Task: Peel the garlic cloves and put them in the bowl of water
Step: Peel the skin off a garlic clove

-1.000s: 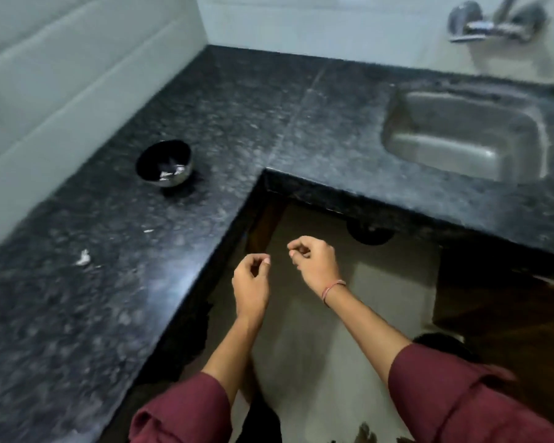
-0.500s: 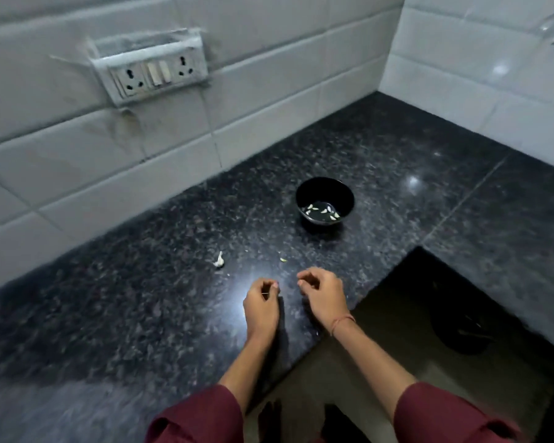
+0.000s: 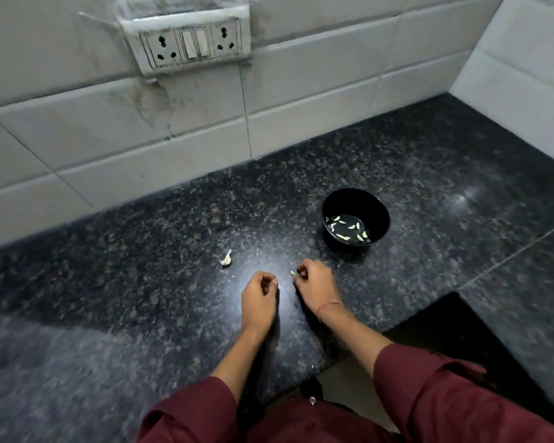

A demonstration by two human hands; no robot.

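Observation:
A black bowl (image 3: 381, 215) of water stands on the dark granite counter (image 3: 141, 282), with several peeled garlic cloves (image 3: 349, 230) floating in it. One unpeeled garlic clove (image 3: 226, 259) lies on the counter, left of my hands. My right hand (image 3: 315, 287) is just below and left of the bowl, and its fingertips pinch a small pale-green garlic piece (image 3: 293, 273) at the counter surface. My left hand (image 3: 259, 295) hovers beside it with its fingers curled in. Nothing shows in its grip.
A white tiled wall (image 3: 173, 139) with a socket and switch plate (image 3: 192, 43) runs behind the counter. The counter turns a corner at the right, and its front edge drops to the floor (image 3: 349, 385) by my sleeves.
The view swung left from the sink side to this counter stretch. Both hands moved forward over the counter, and my right hand reached the small garlic piece that lay there.

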